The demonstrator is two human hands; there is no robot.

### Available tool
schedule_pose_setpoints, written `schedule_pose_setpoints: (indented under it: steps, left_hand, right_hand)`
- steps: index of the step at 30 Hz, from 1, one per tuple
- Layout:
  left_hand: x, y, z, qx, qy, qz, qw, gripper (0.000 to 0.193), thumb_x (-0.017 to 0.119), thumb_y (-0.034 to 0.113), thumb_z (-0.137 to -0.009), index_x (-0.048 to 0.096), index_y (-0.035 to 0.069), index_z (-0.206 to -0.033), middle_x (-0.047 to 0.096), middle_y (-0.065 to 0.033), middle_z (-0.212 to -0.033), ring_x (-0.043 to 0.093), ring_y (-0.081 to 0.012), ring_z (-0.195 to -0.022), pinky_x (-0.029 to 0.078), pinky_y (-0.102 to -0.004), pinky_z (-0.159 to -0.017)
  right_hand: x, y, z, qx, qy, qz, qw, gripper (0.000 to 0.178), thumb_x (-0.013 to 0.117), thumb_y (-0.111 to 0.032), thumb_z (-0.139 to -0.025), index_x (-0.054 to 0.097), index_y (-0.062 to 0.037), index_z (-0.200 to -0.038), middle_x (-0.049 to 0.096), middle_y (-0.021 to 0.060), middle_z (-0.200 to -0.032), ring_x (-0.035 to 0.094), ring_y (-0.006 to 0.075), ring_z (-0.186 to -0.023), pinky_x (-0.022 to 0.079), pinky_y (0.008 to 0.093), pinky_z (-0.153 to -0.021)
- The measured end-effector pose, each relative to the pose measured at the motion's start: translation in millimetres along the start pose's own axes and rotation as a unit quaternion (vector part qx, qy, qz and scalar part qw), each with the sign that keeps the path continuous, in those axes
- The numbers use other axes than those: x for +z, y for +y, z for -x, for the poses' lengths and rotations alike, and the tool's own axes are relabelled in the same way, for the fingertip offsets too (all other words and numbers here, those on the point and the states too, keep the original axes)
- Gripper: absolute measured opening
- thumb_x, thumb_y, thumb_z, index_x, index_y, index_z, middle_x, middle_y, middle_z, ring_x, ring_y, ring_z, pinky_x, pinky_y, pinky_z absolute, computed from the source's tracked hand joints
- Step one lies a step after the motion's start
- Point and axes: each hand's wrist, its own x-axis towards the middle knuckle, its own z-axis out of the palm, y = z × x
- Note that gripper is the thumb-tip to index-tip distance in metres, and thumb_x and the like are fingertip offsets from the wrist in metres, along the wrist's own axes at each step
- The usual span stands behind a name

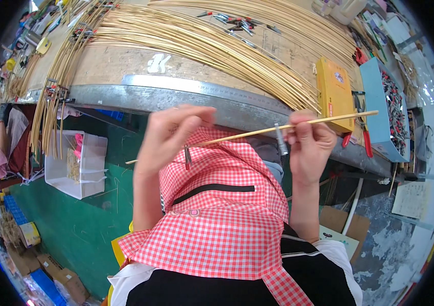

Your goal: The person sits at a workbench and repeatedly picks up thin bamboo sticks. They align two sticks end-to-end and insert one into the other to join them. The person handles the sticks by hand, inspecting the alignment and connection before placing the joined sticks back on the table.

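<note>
A thin bamboo strip [247, 134] crosses in front of my body, rising toward the right. My right hand [310, 145] pinches it between thumb and fingers. A silver clip [281, 139] sits on the strip just left of these fingers. Farther left, a small clip with red grips [187, 158] hangs from the strip. My left hand [173, 133], slightly blurred, is closed with its fingers pointing right, above the strip, which passes behind the wrist. Whatever it may hold is hidden.
Long bamboo strips [196, 43] cover the workbench, edged by a metal ruler [212, 90]. Right of them are a yellow box [333, 84], a blue box of clips [375, 107] and red-handled pliers [367, 143]. A white bin [94, 176] stands below left; another person [10, 137] sits beyond.
</note>
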Motion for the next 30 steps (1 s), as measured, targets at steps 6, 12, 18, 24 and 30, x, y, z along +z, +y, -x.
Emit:
schedule_pose_setpoints:
  steps: [6,12,18,24,30]
  left_hand:
    - [-88.9,2.9,33.5,-0.044,0.204,-0.151,0.966,0.024,0.052,0.011,-0.095,0.064,-0.005,-0.108,0.068,-0.0102,-0.095,0.063,-0.0154,-0.090,0.047,-0.0274,-0.084]
    - [-128.1,1.1,54.4,-0.041,0.298,-0.282,0.911,0.021,0.054,0.009,-0.093,0.065,-0.003,-0.107,0.068,-0.0099,-0.092,0.062,-0.0147,-0.090,0.046,-0.0266,-0.081]
    - [-111.7,8.8,49.0,-0.056,0.224,-0.229,0.946,0.017,0.059,0.008,-0.089,0.068,-0.004,-0.096,0.069,-0.0101,-0.083,0.063,-0.0136,-0.078,0.048,-0.0253,-0.073]
    - [-93.5,20.4,36.4,-0.002,0.152,-0.248,0.957,0.016,0.076,0.004,-0.068,0.071,0.000,-0.083,0.067,-0.0085,-0.073,0.063,-0.0163,-0.065,0.046,-0.0258,-0.059]
    - [-106.4,25.2,44.0,0.009,0.240,-0.254,0.937,0.010,0.073,0.000,-0.071,0.070,-0.002,-0.080,0.065,-0.0061,-0.069,0.058,-0.0116,-0.062,0.043,-0.0239,-0.057]
  right_hand:
    - [-72.0,-20.6,-14.7,-0.015,0.149,-0.055,0.987,0.017,0.058,-0.016,-0.092,0.063,0.0004,-0.090,0.060,0.0058,-0.077,0.047,0.0080,-0.058,0.037,0.0202,-0.049]
    - [-150.0,-53.4,-22.6,-0.014,0.153,-0.172,0.973,0.018,0.054,-0.016,-0.094,0.057,0.0012,-0.096,0.049,0.0043,-0.079,0.036,0.0090,-0.059,0.033,0.0234,-0.054]
    - [-217.4,-50.4,-19.9,-0.033,0.196,-0.174,0.965,0.018,0.056,-0.016,-0.094,0.054,0.0015,-0.098,0.050,0.0054,-0.080,0.038,0.0106,-0.058,0.034,0.0244,-0.056]
    - [-260.3,-48.1,-20.8,-0.041,0.228,-0.177,0.957,0.022,0.057,-0.016,-0.093,0.053,0.0037,-0.102,0.052,0.0077,-0.083,0.040,0.0136,-0.060,0.038,0.0257,-0.056]
    - [-226.2,-50.4,-25.5,-0.015,0.195,-0.121,0.973,0.031,0.048,-0.018,-0.097,0.048,0.0065,-0.117,0.050,0.0060,-0.091,0.040,0.0126,-0.067,0.038,0.0253,-0.060]
